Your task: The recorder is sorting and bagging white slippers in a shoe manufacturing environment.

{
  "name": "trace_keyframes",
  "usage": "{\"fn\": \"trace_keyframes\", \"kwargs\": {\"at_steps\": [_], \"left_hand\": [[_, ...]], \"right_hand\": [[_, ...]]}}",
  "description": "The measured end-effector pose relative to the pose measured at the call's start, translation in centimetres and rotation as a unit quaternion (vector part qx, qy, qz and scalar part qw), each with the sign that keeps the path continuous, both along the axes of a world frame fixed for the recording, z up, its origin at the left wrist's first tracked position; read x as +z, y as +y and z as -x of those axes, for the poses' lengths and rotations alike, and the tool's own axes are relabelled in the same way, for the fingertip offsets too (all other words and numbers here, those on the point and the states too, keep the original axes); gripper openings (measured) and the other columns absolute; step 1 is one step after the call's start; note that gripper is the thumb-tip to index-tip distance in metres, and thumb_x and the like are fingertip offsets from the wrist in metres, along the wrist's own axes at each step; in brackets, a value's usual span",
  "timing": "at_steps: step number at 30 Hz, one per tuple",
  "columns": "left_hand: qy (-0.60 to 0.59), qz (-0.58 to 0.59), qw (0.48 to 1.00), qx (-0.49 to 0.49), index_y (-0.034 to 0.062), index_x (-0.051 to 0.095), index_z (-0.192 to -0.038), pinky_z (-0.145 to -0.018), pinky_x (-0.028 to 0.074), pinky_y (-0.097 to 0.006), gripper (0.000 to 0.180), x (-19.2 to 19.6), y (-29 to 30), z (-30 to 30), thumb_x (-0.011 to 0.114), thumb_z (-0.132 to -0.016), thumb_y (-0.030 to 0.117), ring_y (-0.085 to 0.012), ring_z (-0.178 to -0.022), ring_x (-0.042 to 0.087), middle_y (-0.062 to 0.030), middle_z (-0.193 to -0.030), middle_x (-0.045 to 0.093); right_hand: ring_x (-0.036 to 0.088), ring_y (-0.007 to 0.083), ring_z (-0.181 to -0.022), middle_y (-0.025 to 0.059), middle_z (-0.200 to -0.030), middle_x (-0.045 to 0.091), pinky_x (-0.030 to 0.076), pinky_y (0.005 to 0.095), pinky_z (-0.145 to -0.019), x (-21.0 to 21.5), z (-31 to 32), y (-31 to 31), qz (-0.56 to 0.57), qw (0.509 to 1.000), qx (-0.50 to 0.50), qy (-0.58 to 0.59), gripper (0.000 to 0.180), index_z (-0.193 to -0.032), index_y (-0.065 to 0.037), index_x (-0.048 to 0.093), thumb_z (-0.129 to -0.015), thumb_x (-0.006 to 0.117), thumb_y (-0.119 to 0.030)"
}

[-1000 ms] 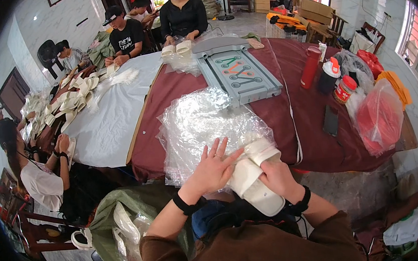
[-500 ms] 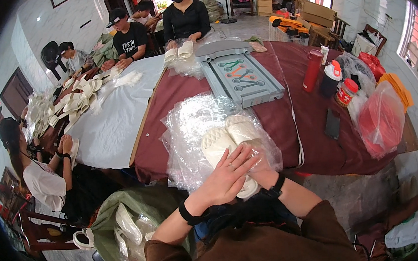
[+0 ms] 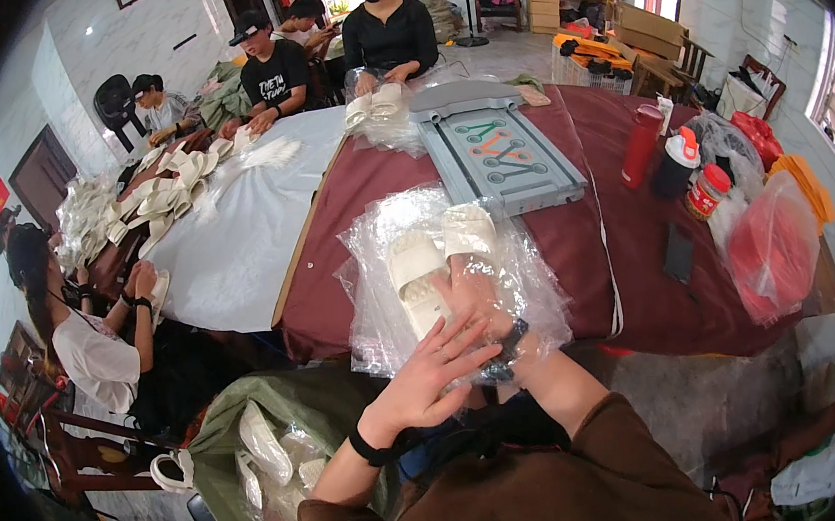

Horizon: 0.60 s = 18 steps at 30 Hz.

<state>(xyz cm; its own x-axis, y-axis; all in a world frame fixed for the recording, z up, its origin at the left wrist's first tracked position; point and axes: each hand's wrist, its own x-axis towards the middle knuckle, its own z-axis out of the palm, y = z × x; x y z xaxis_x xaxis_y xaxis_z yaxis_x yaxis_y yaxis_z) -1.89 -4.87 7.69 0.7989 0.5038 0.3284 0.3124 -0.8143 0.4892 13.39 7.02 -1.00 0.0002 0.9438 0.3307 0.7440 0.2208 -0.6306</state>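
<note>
A pair of cream slippers lies in a clear plastic bag [image 3: 531,295] on the table before me. The left slipper [image 3: 417,259] has a quilted strap; the right slipper [image 3: 469,229] sits beside it, slightly farther off. My right hand [image 3: 474,295] is inside the bag, gripping the right slipper, its fingertips hidden at the strap. Just nearer to me, my left hand [image 3: 440,367] lies over the bag's mouth beside my right wrist, its fingers outstretched and holding nothing. More flat clear bags [image 3: 372,310] are stacked underneath.
Beyond the bag stands a grey tray-like board [image 3: 508,156]. To the right are a red flask [image 3: 641,146], a shaker bottle [image 3: 677,160], a jar [image 3: 707,190] and a phone [image 3: 678,253]. A green sack [image 3: 228,429] of slippers stands at lower left. Several people work around the table.
My right hand has moved forward with the slippers, deeper into the bag. My left hand has come back toward me, off the slippers. The whole view has shifted slightly.
</note>
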Motion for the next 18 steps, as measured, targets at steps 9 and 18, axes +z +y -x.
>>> {"fn": "trace_keyframes", "kwargs": {"at_steps": [9,18], "left_hand": [[-0.254,0.11,0.833,0.478,0.0022,0.053,-0.132,-0.079,0.052,-0.034,0.053,-6.9,-1.3,5.1,0.073,-0.084,0.016,-0.0237,-0.097,0.061,-0.0152,-0.115,0.06],[-0.305,0.45,0.759,0.36,-0.0036,0.046,-0.136,-0.065,0.05,-0.022,0.064,-10.8,-0.3,4.2,0.078,-0.084,0.015,-0.0092,-0.077,0.063,-0.0043,-0.087,0.068]], "right_hand": [[0.059,0.0375,-0.109,0.0188,-0.124,0.063,0.045,0.0452,-0.096,7.1,-9.2,-13.1,0.178,0.871,0.456,-0.035,0.058,-0.143,-0.009,0.046,-0.092,0.067,-0.028],[0.06,0.0067,-0.074,0.0045,-0.084,0.068,0.047,0.0213,-0.065,7.7,-19.6,-13.4,0.16,0.828,0.158,0.514,0.032,-0.116,0.0,0.064,-0.093,0.067,-0.023]]}}
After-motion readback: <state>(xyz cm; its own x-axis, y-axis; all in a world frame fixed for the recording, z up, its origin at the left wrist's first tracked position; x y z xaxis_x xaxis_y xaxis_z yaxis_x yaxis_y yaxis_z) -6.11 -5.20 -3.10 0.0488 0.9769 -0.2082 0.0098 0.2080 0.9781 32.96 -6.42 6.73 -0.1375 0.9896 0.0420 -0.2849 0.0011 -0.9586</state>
